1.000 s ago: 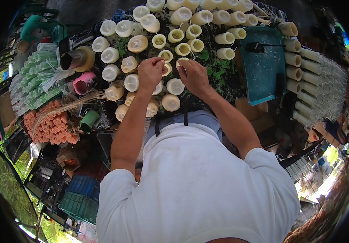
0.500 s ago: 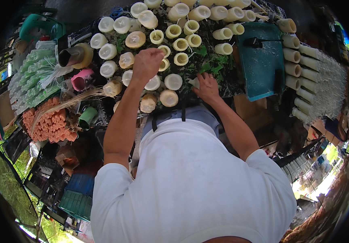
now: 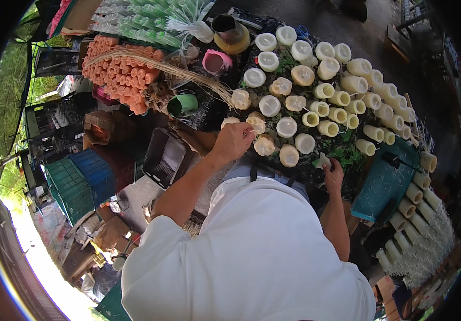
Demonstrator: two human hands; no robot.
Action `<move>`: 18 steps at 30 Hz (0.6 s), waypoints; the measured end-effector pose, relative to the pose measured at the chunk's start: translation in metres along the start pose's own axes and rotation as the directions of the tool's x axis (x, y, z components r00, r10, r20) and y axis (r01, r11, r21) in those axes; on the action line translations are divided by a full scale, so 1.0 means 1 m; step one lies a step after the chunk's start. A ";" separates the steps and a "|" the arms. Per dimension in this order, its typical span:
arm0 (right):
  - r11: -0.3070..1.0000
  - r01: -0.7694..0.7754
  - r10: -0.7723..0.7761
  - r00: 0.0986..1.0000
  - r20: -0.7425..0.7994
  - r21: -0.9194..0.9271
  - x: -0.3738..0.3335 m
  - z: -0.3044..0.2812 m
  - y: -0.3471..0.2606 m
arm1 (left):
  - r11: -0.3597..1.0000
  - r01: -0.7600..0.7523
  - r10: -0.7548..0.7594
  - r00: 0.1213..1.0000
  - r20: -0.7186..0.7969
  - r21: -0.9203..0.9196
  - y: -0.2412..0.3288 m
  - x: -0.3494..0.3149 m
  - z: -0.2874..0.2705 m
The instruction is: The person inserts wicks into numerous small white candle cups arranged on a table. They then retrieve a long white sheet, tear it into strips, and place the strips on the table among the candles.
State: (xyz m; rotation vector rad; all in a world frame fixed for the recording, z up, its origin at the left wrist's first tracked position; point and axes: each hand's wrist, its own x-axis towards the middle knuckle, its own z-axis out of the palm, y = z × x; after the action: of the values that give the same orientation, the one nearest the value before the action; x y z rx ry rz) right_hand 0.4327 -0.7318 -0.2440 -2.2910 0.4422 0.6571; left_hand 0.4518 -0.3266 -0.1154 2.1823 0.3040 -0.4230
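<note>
Cream wax candles (image 3: 286,127) stand in several rows on the dark, green-littered table in front of me. My left hand (image 3: 234,140) is pinched closed at the near left edge of the rows, beside a yellowish candle (image 3: 255,124). A thin pale wick (image 3: 252,131) shows at its fingertips. To the right, my right hand (image 3: 334,175) is closed on a small whitish scrap (image 3: 323,161), whose kind I cannot make out. It is near the table's front edge. Hollow yellowish cups (image 3: 328,128) with wicks stand or lie beyond it.
A teal tray (image 3: 386,179) with a dark-handled tool lies at the right, beside stacked pale tubes (image 3: 410,208). Bundles of orange sticks (image 3: 121,72), a pink pot (image 3: 216,61) and a green cup (image 3: 183,105) sit at the left. A dark crate (image 3: 167,156) stands below.
My view has turned toward the left. My left hand has moved from the middle cups to the near left edge of the rows; my right hand has lifted the whitish scrap.
</note>
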 end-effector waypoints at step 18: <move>0.959 0.203 -0.201 0.979 0.033 -0.196 -0.057 0.003 -0.017 | 0.970 -0.197 0.199 0.980 -0.007 0.143 -0.036 -0.060 0.019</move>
State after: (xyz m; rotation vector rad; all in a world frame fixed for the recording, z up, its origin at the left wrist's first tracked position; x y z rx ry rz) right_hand 0.3936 -0.7107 -0.2044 -2.4772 0.1370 0.6366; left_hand 0.3805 -0.3247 -0.1280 2.3303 0.0668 -0.3180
